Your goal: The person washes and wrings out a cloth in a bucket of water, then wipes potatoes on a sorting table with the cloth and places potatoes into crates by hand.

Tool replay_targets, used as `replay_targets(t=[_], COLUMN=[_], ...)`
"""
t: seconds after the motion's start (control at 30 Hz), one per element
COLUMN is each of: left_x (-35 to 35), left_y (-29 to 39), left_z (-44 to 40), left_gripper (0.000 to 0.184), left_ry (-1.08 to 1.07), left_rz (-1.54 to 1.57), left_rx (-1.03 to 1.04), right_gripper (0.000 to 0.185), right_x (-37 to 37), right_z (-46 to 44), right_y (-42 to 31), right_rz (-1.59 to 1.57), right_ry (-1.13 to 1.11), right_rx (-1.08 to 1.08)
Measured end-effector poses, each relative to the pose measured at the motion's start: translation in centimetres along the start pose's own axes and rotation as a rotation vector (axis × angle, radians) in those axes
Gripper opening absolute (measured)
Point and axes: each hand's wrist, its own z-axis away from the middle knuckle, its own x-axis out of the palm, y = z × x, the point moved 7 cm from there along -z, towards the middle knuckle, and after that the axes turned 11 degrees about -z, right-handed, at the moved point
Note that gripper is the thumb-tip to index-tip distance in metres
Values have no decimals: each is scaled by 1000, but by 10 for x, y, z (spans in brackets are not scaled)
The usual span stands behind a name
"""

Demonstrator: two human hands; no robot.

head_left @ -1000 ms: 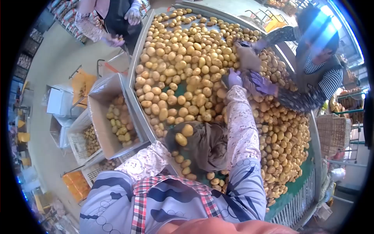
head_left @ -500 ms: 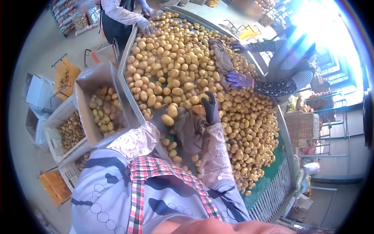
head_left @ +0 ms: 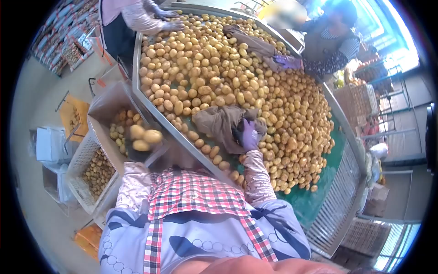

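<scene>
Boxing, seemingly, with 3 potatoes (head_left: 152, 136) over cardboard box (head_left: 107, 148) at 11 o'clock; cannot tell fingers of left hand, obscured. Clamping fingers of right hand (head_left: 249, 136) on brown cloth (head_left: 216, 123) at 12. Needing gentle drop inside, probably.

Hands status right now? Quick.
Left hand: blurred; three potatoes at it, by the cardboard box; open or closed can't be told.
Right hand: gloved, on the brown cloth; grip can't be told.
</scene>
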Motion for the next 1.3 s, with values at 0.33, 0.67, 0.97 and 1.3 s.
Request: replay_targets(t=[0.33,0.67,0.97,1.3], left_x=[-44,313,513,520], left_y=[73,175,162,165], left_z=[-24,-6,-174,-249], left_gripper=[46,59,55,36], left_ry=[431,-139,-335,-562], left_rz=[-667,-1064,-1387,-915], left_rx=[229,987,946,839], right_gripper=[24,16,32,23], right_x=[27,-88,-23,-22], right_z=[13,20,-48,-177], right_y=[-6,-40,-4,32], right_rz=[-830,-314,84,68], right_ry=[-47,530,247,345], right_rx=[423,-130,-240,-144])
